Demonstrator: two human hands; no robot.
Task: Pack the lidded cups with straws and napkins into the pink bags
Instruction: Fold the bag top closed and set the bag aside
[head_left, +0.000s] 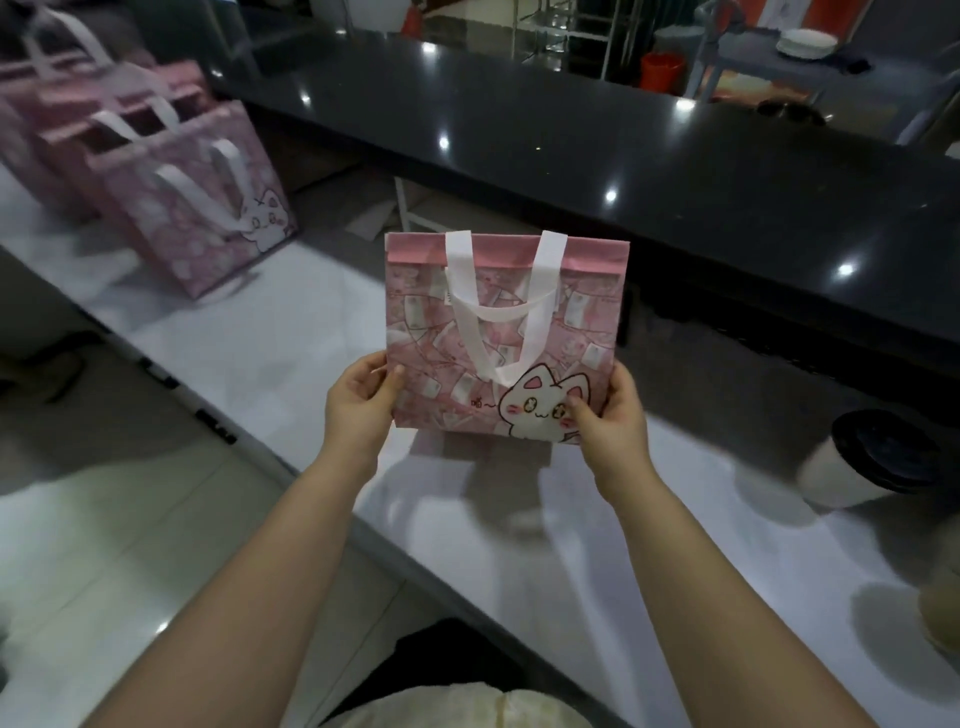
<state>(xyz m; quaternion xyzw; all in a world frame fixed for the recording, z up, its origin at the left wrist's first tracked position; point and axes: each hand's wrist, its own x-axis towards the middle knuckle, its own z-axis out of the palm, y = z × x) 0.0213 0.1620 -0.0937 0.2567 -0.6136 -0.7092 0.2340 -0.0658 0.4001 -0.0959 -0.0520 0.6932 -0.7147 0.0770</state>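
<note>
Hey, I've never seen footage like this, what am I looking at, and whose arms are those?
There is no machine here: a camera worn on a person's head looks forward and down, so both arms are the wearer's own. The left hand and right hand pinch the lower corners of a flat pink bag with a cat print and white handles, over a white counter. Other pink bags stand open at the left. A white cup with a dark lid sits at the right. A black counter lies beyond.
</note>
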